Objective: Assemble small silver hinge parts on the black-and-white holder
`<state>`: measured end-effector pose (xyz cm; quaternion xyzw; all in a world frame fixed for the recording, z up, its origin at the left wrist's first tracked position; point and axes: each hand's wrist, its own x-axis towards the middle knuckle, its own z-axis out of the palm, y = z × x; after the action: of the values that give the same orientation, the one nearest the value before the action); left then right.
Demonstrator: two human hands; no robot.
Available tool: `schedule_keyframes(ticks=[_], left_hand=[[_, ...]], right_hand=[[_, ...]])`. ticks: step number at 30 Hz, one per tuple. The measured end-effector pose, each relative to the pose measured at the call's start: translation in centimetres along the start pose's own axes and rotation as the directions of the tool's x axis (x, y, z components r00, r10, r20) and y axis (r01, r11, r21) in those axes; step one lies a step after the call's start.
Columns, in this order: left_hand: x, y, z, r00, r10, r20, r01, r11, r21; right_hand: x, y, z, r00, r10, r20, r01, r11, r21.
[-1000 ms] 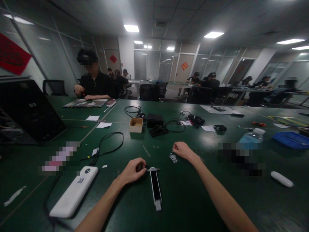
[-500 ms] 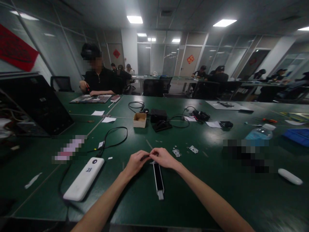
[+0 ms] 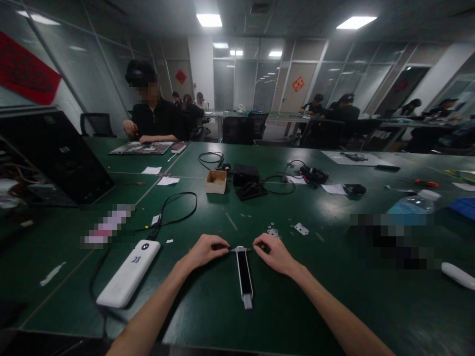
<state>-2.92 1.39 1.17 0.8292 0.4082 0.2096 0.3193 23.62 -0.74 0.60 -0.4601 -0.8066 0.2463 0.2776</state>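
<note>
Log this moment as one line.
left hand: pinching strip end | right hand: pinching strip end | black strip: flat on green table

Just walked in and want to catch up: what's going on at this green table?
A person sits at the green table with both bare hands at the far end of a narrow black strip lying flat. The left hand and right hand pinch a thin crosswise piece there from either side. Small metal brackets lie just beyond, a white power bank to the left. Another person works across the table.
</note>
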Motion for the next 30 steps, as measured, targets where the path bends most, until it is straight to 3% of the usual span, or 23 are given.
schedule_keyframes(ticks=[7,18,22,24,28,30], left_hand=[[0.1,0.3,0.4,0.999,-0.008,0.031,0.009,1.0,-0.01],[0.5,0.7,1.7,1.0,0.023,-0.012,-0.023,0.999,0.035],[0.7,0.6,2.4,0.999,0.03,-0.039,-0.026,0.996,0.087],[0.7,0.4,2.5,0.999,0.038,-0.037,-0.034,0.994,0.108],[0.5,0.4,2.4,0.998,0.049,-0.031,-0.044,0.991,0.127],[0.4,0.6,2.3,0.998,0.054,-0.023,-0.05,0.991,0.127]], right_hand=[[-0.2,0.1,0.5,0.997,-0.071,0.043,0.072,0.997,-0.025],[-0.3,-0.3,0.7,0.999,-0.016,0.049,0.018,0.999,-0.032],[-0.2,-0.2,0.0,0.996,-0.06,0.066,0.066,0.993,-0.094],[-0.1,0.2,-0.9,0.997,-0.076,0.014,0.077,0.981,-0.178],[0.2,1.8,-2.6,0.968,0.051,-0.246,-0.149,0.905,-0.398],[0.3,2.9,-3.0,0.943,0.158,-0.293,-0.283,0.845,-0.455]])
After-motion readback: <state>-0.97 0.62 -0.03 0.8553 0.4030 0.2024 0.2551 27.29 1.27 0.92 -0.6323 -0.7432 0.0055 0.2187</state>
